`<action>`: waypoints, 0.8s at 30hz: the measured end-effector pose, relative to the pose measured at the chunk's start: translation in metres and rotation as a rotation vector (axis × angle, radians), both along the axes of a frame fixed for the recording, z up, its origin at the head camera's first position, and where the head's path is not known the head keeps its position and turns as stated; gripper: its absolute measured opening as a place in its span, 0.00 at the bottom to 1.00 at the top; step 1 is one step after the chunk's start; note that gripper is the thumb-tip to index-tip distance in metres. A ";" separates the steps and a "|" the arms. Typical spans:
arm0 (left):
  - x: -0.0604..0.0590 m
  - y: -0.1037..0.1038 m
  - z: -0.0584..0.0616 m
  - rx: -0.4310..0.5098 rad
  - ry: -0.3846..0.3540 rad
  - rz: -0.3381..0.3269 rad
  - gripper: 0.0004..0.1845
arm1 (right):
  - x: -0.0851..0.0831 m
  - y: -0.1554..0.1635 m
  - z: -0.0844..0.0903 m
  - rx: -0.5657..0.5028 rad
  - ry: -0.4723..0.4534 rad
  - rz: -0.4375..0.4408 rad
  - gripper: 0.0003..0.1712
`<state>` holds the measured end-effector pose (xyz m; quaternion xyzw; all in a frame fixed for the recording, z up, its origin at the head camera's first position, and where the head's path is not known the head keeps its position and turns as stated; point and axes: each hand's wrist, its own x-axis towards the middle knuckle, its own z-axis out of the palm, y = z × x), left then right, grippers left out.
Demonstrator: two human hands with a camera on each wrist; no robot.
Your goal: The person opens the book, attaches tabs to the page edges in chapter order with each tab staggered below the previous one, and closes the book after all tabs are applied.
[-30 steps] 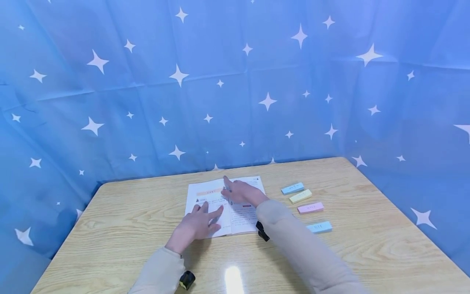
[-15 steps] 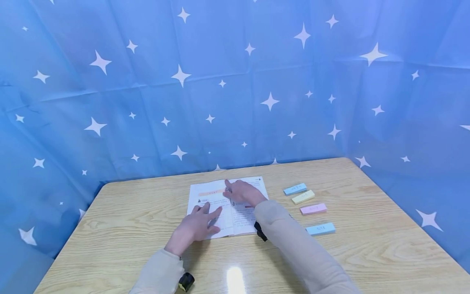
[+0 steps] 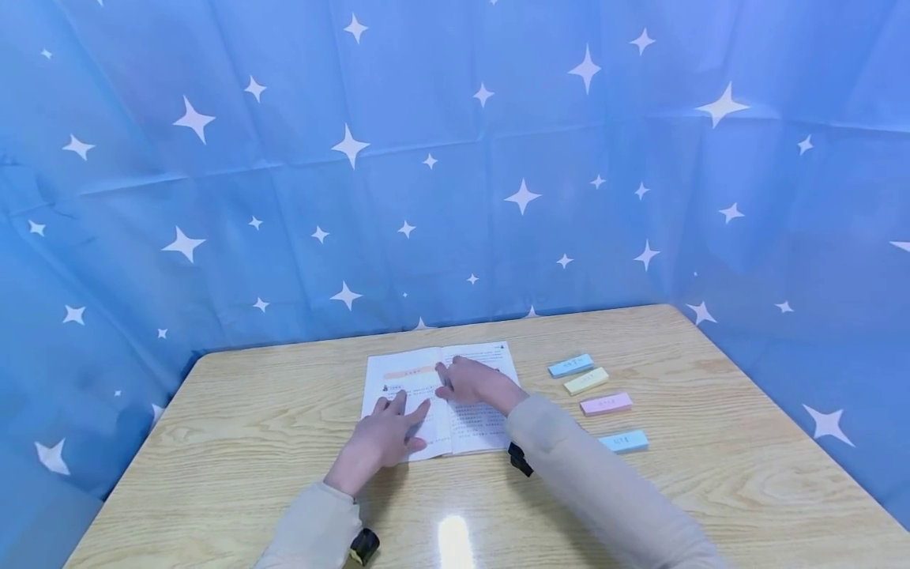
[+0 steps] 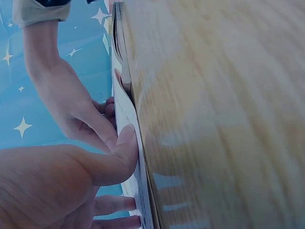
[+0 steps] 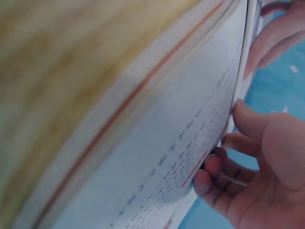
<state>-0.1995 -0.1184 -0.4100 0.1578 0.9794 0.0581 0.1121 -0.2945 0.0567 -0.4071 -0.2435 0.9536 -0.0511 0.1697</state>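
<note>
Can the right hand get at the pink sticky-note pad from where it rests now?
Probably yes: the right hand rests on the open book, and the pink pad lies just beside it on bare table, nothing between them.

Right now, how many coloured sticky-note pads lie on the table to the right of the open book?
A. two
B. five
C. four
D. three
C: beside the open book, on the table, lie four separate pads: a blue pad, a yellow pad, a pink pad and a second blue pad.
</note>
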 end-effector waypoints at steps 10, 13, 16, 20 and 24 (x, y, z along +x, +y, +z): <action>0.002 -0.002 0.002 -0.007 0.009 0.014 0.32 | 0.034 0.002 0.003 0.025 0.043 0.153 0.34; 0.002 -0.002 0.001 -0.007 0.012 0.016 0.32 | 0.047 0.003 0.004 0.025 0.062 0.201 0.33; 0.002 -0.002 0.000 -0.010 0.014 0.013 0.32 | 0.061 0.006 0.004 0.019 0.075 0.235 0.33; 0.002 0.000 0.000 -0.010 0.018 0.008 0.32 | 0.080 0.012 0.006 -0.003 0.091 0.268 0.34; 0.001 0.000 -0.001 -0.003 0.015 0.004 0.33 | 0.097 0.018 0.011 -0.038 0.085 0.301 0.35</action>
